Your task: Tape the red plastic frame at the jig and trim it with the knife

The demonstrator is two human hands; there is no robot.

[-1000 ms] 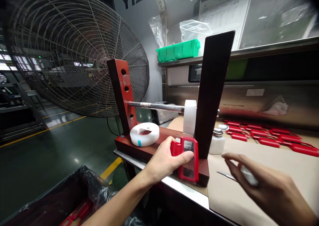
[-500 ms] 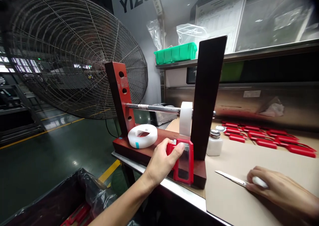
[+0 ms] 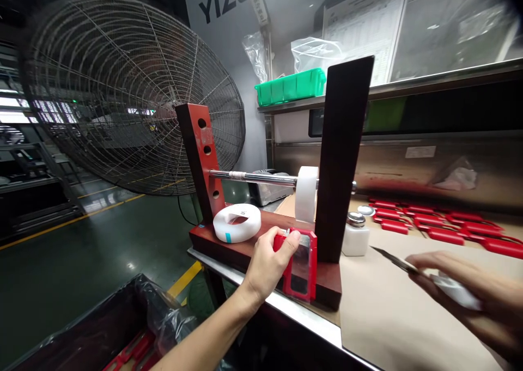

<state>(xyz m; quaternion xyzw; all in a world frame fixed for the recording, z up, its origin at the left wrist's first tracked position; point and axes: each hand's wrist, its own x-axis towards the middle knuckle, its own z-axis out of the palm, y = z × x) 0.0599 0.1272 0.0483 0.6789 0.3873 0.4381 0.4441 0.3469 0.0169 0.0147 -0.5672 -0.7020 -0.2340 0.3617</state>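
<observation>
My left hand (image 3: pixel 269 259) grips a red frame (image 3: pixel 311 267) with a clear window, held upright at the front of the dark red wooden stand (image 3: pixel 329 284). Behind and above it, a white tape roll (image 3: pixel 306 194) hangs on the metal rod (image 3: pixel 261 178). A second roll (image 3: pixel 237 232) lies flat on the stand's base. At the right, my right hand (image 3: pixel 461 284), blurred, holds scissors (image 3: pixel 394 259) with white handles, their blades pointing left over the beige board (image 3: pixel 379 311).
A white bottle (image 3: pixel 355 240) with a metal cap stands right of the stand. Several red parts (image 3: pixel 443 235) lie at the back right. A green bin (image 3: pixel 290 86) sits on the shelf. A large fan (image 3: pixel 134 98) stands behind left, above a bag-lined box (image 3: pixel 163 311).
My right hand has risen slightly and turned with the scissors, whose blades now look darker and sit farther right. My left hand still grips the red frame, nearly unmoved.
</observation>
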